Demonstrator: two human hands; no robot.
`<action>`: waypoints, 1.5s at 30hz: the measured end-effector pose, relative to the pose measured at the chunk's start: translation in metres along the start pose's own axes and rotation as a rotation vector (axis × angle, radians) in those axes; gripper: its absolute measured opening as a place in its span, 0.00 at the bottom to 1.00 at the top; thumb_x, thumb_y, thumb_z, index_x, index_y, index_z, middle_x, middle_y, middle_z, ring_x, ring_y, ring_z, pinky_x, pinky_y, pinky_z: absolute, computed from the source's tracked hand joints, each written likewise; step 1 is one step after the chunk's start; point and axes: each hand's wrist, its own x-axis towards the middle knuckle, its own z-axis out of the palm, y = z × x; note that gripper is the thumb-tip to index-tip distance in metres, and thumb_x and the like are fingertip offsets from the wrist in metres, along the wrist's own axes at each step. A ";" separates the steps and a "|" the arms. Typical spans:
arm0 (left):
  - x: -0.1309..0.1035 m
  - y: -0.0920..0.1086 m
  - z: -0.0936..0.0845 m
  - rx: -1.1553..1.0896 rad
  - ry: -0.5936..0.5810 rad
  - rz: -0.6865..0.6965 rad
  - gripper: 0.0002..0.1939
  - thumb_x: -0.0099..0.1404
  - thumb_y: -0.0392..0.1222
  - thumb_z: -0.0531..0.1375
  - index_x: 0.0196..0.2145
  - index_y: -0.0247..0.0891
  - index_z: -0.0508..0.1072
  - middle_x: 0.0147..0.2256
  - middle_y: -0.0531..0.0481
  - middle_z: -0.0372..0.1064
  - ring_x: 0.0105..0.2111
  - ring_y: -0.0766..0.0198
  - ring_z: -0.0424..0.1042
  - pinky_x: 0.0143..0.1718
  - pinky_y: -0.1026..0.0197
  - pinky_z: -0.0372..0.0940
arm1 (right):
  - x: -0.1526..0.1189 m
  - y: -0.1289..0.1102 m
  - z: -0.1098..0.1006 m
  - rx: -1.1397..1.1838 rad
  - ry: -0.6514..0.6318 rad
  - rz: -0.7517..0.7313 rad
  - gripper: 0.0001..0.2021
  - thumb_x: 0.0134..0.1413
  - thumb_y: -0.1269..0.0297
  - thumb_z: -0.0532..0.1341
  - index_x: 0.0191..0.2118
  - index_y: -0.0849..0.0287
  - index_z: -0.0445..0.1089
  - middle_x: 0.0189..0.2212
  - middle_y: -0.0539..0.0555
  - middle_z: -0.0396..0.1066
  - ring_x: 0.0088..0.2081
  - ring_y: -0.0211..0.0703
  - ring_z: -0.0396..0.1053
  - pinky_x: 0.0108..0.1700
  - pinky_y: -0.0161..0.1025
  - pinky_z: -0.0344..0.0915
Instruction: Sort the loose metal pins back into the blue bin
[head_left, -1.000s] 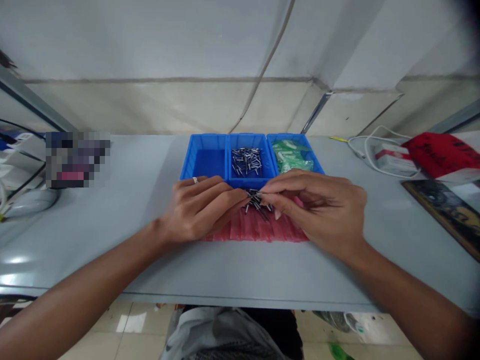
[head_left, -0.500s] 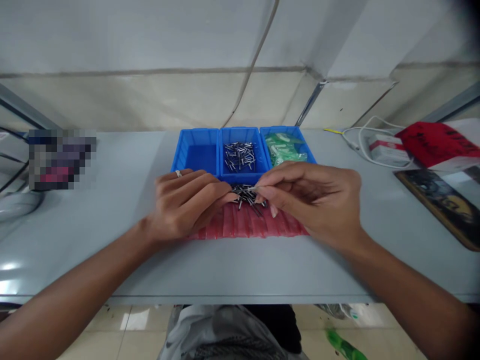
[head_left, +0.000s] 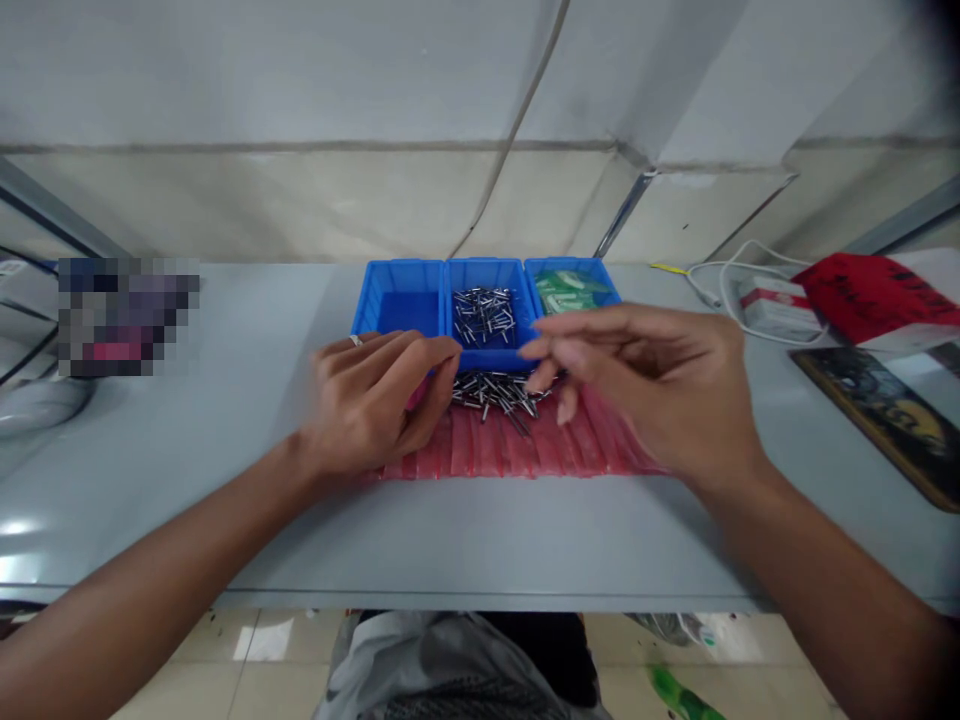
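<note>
In the head view, metal pins (head_left: pixel 495 388) lie just before the middle blue bin (head_left: pixel 487 360), on a ribbed red plastic sheet (head_left: pixel 491 452) that probably stops them rolling. Left of that bin's front, the left hand (head_left: pixel 375 392) pinches thumb to forefinger; right of it, the right hand (head_left: pixel 656 385) curls loosely, blurred. Whether either grips a pin, I cannot tell.

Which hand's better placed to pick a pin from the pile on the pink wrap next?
Probably the right hand: its lower fingertips overlap the right edge of the pile in this view. The left hand is pinched by the pile's left end; whether it holds anything, I can't tell.
</note>
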 end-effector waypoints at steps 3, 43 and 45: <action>0.001 0.000 0.000 0.001 -0.012 0.028 0.04 0.66 0.33 0.63 0.40 0.36 0.74 0.26 0.55 0.75 0.23 0.69 0.72 0.25 0.64 0.61 | -0.004 0.005 -0.001 -0.506 -0.241 -0.226 0.12 0.63 0.70 0.65 0.50 0.52 0.80 0.43 0.53 0.82 0.39 0.48 0.81 0.41 0.47 0.80; 0.002 0.001 -0.003 -0.096 -0.057 0.121 0.03 0.70 0.37 0.65 0.38 0.35 0.74 0.31 0.53 0.78 0.27 0.69 0.75 0.25 0.64 0.61 | -0.007 0.000 0.016 -0.106 -0.021 -0.086 0.04 0.59 0.69 0.70 0.39 0.51 0.80 0.34 0.46 0.80 0.35 0.37 0.77 0.38 0.38 0.75; 0.003 0.001 -0.003 -0.099 -0.044 0.119 0.04 0.70 0.37 0.65 0.36 0.35 0.74 0.29 0.53 0.77 0.26 0.69 0.74 0.24 0.63 0.59 | -0.007 -0.001 0.016 -0.031 0.027 -0.056 0.05 0.57 0.69 0.71 0.38 0.51 0.80 0.34 0.47 0.80 0.34 0.38 0.77 0.38 0.39 0.77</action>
